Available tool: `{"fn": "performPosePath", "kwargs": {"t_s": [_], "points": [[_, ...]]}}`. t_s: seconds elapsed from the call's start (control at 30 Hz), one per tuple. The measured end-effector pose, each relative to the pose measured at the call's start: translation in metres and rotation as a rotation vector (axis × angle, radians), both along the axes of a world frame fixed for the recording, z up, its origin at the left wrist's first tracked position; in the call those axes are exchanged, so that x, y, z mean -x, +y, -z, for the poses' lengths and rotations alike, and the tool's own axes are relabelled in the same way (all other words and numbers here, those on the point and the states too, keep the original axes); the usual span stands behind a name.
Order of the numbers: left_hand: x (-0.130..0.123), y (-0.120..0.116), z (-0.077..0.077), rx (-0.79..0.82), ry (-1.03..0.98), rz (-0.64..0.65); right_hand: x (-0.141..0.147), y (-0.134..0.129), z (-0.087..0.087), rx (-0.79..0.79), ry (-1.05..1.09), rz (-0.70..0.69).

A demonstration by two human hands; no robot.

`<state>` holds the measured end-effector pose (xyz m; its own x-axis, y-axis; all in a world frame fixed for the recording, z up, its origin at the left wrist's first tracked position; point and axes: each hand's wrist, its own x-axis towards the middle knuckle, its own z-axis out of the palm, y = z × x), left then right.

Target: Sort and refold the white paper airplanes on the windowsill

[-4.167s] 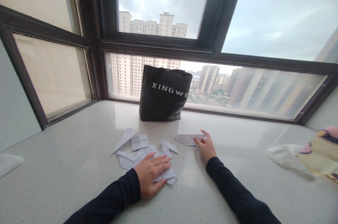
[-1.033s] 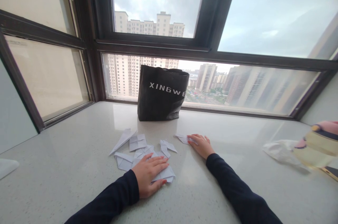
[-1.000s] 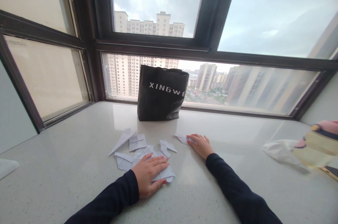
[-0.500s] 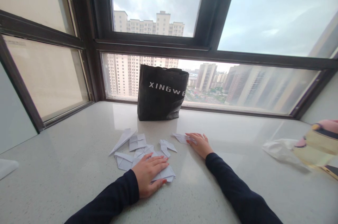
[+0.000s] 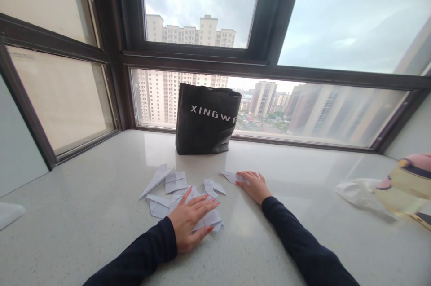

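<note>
My left hand is spread over a loose pile of white folded paper pieces, covering part of a larger folded sheet. Its fingers are stretched and apart, and it grips nothing. Around it lie a long pointed paper fold, a square paper fold, a flat folded piece and an angled paper fold. To the right of the pile, my right hand has its thumb and fingers about a slim folded paper, whose pointed end sticks out leftward on the counter.
Behind the papers stands a black bag with white lettering, against the window. On the right are a crumpled white tissue or bag, a pale yellow and pink item and a phone-like edge. A white object lies far left.
My left hand's fingers have spread wider and seem lifted slightly from the paper. My right hand has stayed nearly still on its folded paper.
</note>
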<state>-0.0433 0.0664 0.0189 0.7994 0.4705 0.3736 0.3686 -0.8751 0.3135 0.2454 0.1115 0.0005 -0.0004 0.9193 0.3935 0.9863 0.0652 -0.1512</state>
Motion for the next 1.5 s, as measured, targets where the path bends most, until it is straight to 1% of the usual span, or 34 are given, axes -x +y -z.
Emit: {"fn": "performPosePath", "kwargs": {"t_s": [0.17,0.4,0.47,0.53,0.57,0.67,0.7,0.77,0.8,0.9,1.03,1.1,1.17,1.27,1.33,1.43,1.5], "points": [[0.001,0.000,-0.005,-0.018,-0.044,0.066,0.000,0.001,0.001,-0.003,-0.010,-0.003],[0.001,-0.003,-0.008,-0.071,-0.135,0.102,0.000,0.001,0.003,-0.021,-0.014,-0.012],[0.000,-0.002,-0.008,-0.098,-0.170,0.084,0.000,0.001,0.004,-0.032,-0.011,-0.015],[0.001,0.002,-0.010,-0.123,-0.194,0.001,0.000,0.000,0.003,-0.045,-0.004,-0.016],[0.003,0.005,-0.012,-0.140,-0.187,-0.077,0.000,0.000,0.003,-0.053,0.002,-0.014],[0.015,0.021,-0.019,-0.212,-0.103,-0.397,-0.001,0.001,0.000,-0.085,0.031,-0.002],[0.021,0.026,-0.022,-0.231,-0.083,-0.480,-0.001,0.002,-0.002,-0.097,0.042,0.002],[0.033,0.035,-0.024,-0.263,-0.052,-0.590,-0.002,0.002,-0.005,-0.119,0.067,0.004],[0.039,0.038,-0.025,-0.272,-0.038,-0.622,-0.003,0.003,-0.006,-0.127,0.078,0.002],[0.047,0.042,-0.020,-0.287,0.011,-0.668,-0.004,0.002,-0.008,-0.146,0.109,-0.008],[0.046,0.044,-0.010,-0.284,0.032,-0.669,-0.003,0.000,-0.009,-0.164,0.143,-0.016],[0.046,0.045,-0.009,-0.274,0.012,-0.674,-0.003,-0.001,-0.010,-0.173,0.159,-0.019],[0.048,0.047,-0.011,-0.262,-0.030,-0.690,-0.001,-0.002,-0.012,-0.182,0.178,-0.024],[0.056,0.050,-0.019,-0.240,-0.133,-0.743,0.002,-0.004,-0.014,-0.198,0.215,-0.034],[0.065,0.052,-0.026,-0.211,-0.245,-0.793,0.004,-0.005,-0.016,-0.212,0.243,-0.038],[0.076,0.053,-0.036,-0.105,-0.493,-0.843,0.007,-0.008,-0.019,-0.239,0.290,-0.044],[0.078,0.053,-0.040,0.003,-0.650,-0.827,0.010,-0.010,-0.023,-0.256,0.325,-0.053]]}}
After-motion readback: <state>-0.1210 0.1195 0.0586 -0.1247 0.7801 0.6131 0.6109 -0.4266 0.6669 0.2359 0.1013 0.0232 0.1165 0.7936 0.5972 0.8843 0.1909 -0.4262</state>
